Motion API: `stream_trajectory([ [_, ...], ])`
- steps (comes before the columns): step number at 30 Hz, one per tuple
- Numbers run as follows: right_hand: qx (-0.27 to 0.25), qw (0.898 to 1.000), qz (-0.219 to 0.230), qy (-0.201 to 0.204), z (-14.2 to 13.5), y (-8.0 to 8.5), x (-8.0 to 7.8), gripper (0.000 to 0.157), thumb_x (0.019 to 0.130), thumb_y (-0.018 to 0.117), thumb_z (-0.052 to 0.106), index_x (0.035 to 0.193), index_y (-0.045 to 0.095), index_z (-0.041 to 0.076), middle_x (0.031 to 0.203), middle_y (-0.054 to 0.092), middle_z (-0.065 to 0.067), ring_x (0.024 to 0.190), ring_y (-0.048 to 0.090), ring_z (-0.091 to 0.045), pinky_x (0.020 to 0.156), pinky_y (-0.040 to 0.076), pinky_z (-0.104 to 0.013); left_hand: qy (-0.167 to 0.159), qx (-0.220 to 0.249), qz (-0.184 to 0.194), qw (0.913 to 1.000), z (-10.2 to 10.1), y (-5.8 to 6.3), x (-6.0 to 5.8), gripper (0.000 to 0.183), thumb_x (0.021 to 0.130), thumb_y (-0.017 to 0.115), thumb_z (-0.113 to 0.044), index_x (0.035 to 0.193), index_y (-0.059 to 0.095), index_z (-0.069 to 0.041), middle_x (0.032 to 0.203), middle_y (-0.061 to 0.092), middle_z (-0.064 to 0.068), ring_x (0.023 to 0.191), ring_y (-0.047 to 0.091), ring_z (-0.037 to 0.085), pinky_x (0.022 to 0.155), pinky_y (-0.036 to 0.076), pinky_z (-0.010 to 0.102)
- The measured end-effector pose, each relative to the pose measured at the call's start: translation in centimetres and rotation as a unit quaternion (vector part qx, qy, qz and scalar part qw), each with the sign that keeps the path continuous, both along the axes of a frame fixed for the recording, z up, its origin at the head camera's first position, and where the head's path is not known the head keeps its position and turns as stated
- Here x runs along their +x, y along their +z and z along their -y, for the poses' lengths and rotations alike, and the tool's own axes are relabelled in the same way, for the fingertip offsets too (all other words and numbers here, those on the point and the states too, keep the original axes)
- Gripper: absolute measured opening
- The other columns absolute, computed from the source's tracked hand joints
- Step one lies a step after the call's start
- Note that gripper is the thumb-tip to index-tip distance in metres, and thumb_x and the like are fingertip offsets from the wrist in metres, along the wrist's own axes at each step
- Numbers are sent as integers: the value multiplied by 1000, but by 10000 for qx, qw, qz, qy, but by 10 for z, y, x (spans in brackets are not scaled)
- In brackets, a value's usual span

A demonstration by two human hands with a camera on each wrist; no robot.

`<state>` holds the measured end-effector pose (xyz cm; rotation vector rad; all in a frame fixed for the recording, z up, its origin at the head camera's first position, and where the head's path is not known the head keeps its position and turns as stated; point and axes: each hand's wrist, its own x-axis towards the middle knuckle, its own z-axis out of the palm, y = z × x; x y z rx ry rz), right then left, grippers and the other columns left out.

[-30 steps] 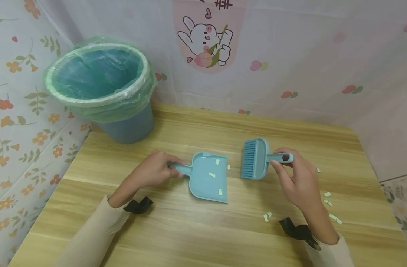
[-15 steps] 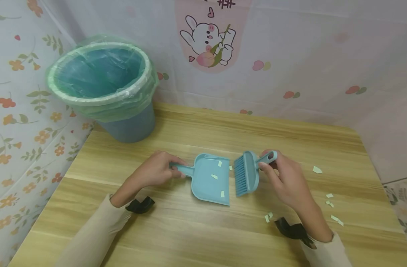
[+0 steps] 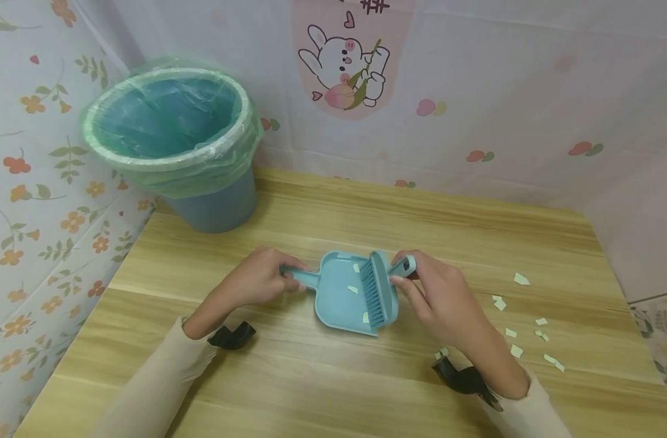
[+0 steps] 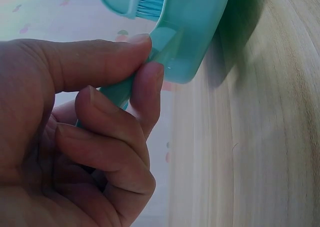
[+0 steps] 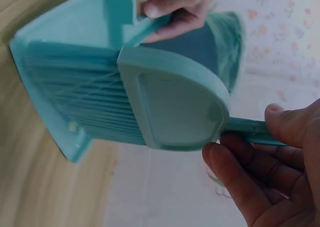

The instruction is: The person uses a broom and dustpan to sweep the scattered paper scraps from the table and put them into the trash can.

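Left-hand grip [image 3: 263, 277] holds dustpan [image 3: 333, 303], right-hand grip [image 3: 445, 298] hand brush [image 3: 388, 298]; low strokes over a level lip [image 5: 45, 107] should carry paper scraps [image 3: 365, 317] inward.

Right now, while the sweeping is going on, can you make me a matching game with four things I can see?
Things:
1. brush
2. bin
3. dustpan
4. rabbit

Clues:
A. printed on the cloth
B. held by the left hand
C. held by the right hand
D. lined with a green bag

Pairs: 1-C, 2-D, 3-B, 4-A
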<state>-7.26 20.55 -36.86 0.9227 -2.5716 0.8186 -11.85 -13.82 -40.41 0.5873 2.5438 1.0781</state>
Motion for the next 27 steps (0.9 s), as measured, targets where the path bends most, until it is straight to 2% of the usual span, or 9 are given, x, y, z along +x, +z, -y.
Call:
stream_trajectory([
  [3,-33,9998,-171,-112,-8,6,1,19,109,68,13,122,63,0,93,66,0,74,53,-10,62,51,-32,-18,-20,-28,10000,-1,0,-1,28,91,89,-8,118,84,0,74,67,-4,56,45,8,54,39,27],
  [7,-87,9983,-349,-468,-25,11,2,22,107,69,12,123,64,-2,103,73,-4,79,58,-12,66,54,-37,-38,-37,-53,10000,-2,1,-3,29,91,89,-8,118,84,0,74,67,-5,56,45,8,54,39,27],
  [11,-128,9968,-449,-643,-40,10,3,24,108,69,14,124,65,-2,106,74,-5,79,60,-13,70,50,-27,-45,-47,-56,10000,-2,-1,-3,29,91,89,-9,118,84,0,77,69,-4,56,45,8,55,40,27],
  [15,-244,9966,-454,-637,-51,5,3,24,108,70,14,123,65,-3,106,74,-5,82,63,-14,76,49,-20,23,-19,35,10000,0,-5,-3,32,91,90,-10,120,83,2,84,72,0,58,47,9,56,41,27],
  [19,-301,9960,-358,-763,-61,-1,5,22,103,74,6,121,66,-2,104,74,-3,83,64,-13,77,49,-19,120,121,220,9996,4,-15,-2,33,91,90,-10,121,82,2,87,72,0,62,47,10,58,42,27],
  [23,-370,9951,-182,-896,-70,-5,7,24,97,76,-3,119,67,-3,104,73,-3,87,66,-11,81,49,-13,112,374,303,9988,7,-24,-3,32,91,90,-10,120,83,2,87,69,0,63,46,11,59,40,26],
  [27,-368,9943,-198,-977,-78,-7,9,23,97,75,-4,119,67,-4,106,74,-3,91,69,-8,87,50,-10,94,548,330,9979,8,-27,-4,32,91,90,-8,119,83,2,93,72,2,67,48,12,62,42,27],
])
